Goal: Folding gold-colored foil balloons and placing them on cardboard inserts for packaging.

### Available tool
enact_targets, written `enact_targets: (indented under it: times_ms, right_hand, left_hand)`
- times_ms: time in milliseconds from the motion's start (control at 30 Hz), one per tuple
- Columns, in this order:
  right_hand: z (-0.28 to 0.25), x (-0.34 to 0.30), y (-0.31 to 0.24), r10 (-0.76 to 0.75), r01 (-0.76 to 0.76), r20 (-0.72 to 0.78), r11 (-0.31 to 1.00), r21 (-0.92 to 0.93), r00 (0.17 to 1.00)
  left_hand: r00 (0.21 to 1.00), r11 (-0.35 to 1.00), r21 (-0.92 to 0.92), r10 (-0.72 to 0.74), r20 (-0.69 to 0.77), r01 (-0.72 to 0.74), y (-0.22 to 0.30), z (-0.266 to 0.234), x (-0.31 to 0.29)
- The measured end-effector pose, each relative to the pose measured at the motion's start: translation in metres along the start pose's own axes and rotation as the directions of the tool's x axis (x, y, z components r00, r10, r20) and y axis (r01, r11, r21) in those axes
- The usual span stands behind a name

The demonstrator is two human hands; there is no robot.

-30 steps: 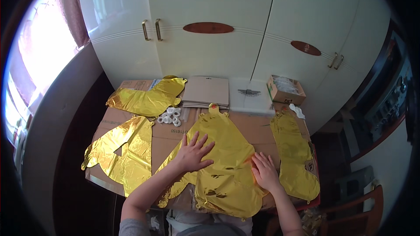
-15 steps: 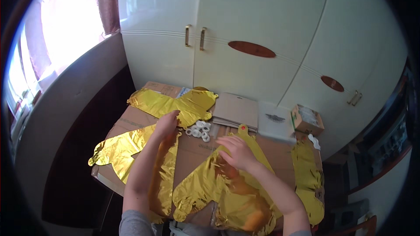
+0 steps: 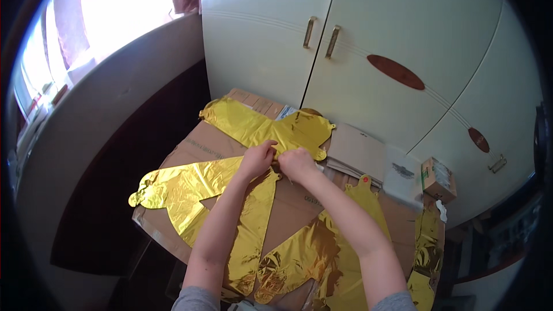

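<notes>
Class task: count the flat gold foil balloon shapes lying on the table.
4: one at the far edge, one at the left, one under the right forearm, one at the right edge. Overlaps may hide others.

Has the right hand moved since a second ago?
Yes. The right hand has left the near gold foil balloon and gone forward to the far gold foil balloon, beside the left hand.
</notes>
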State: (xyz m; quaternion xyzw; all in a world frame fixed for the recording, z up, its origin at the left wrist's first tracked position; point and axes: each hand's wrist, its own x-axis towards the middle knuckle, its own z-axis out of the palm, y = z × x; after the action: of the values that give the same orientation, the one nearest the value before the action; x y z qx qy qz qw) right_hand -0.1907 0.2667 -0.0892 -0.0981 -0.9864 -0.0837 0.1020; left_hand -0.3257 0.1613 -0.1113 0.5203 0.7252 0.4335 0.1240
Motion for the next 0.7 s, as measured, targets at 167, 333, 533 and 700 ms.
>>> enact_targets:
  times_ms: [167,333,533,700]
  right_hand:
    - [-0.013,0.014,0.004,0.190,-0.195,0.043,0.960,0.203,0.981]
    - [-0.016,0.019,0.009,0.229,-0.228,0.023,0.945,0.237,0.973]
    - [-0.021,0.015,0.003,0.245,-0.194,-0.140,0.933,0.304,0.959]
    - [-0.032,0.004,0.008,-0.087,0.109,-0.330,0.993,0.047,0.940]
  left_hand:
    - [1.000,0.996,-0.085,-0.018,0.010,0.019,-0.010,-0.003,0.001]
    - [1.000,0.998,-0.061,0.014,-0.013,-0.015,-0.006,-0.003,0.001]
    - [0.996,1.000,0.004,0.027,-0.082,-0.026,-0.007,-0.004,0.002]
    - [0.980,0.995,-0.083,0.035,-0.198,-0.052,-0.013,0.001,0.003]
